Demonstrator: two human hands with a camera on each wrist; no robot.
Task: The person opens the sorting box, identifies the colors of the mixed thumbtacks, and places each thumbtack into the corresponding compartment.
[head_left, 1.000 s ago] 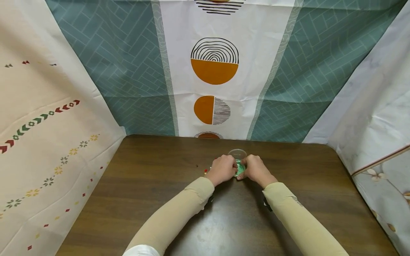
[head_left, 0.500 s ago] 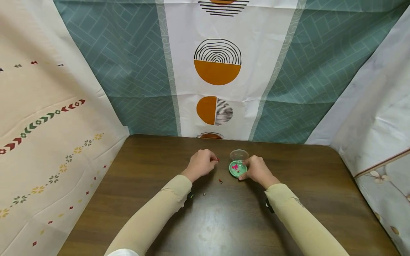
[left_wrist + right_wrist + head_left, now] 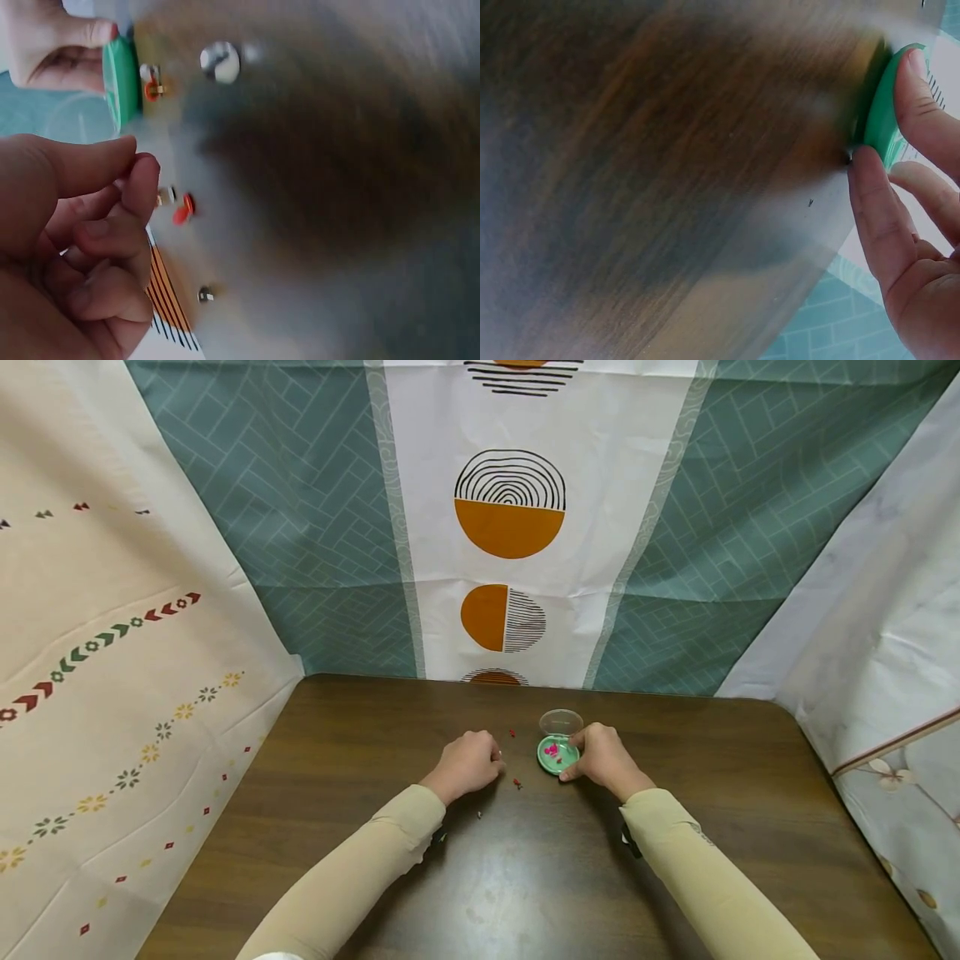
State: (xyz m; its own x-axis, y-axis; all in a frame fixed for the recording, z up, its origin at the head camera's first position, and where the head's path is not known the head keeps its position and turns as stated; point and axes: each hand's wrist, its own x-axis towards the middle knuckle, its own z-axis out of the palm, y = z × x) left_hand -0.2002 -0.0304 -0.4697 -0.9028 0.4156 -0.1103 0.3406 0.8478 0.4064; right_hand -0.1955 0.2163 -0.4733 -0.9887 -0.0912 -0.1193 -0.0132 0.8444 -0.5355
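Note:
A shallow round green case (image 3: pixel 549 765) with a raised clear lid (image 3: pixel 561 722) stands on the table, small pink and red pieces inside it. My right hand (image 3: pixel 603 762) grips the case by its right side; in the right wrist view, thumb and fingers hold the green rim (image 3: pixel 886 105). To the left, my left hand (image 3: pixel 467 767) is low over the table, thumb and forefinger tips together. A tiny thing between them cannot be made out. Just beyond its fingers lie a small gold-and-silver piece (image 3: pixel 166 196) and a red piece (image 3: pixel 184 209).
Another red piece (image 3: pixel 517 783) lies between the hands, and a small silvery piece (image 3: pixel 480 815) lies nearer me. One more shiny piece (image 3: pixel 205 295) shows in the left wrist view. Patterned cloths (image 3: pixel 345 527) hang behind and beside the brown wooden table (image 3: pixel 675 760).
My left hand has moved left from the case, then back slightly toward me, uncovering the red piece on the table. My right hand keeps hold of the case.

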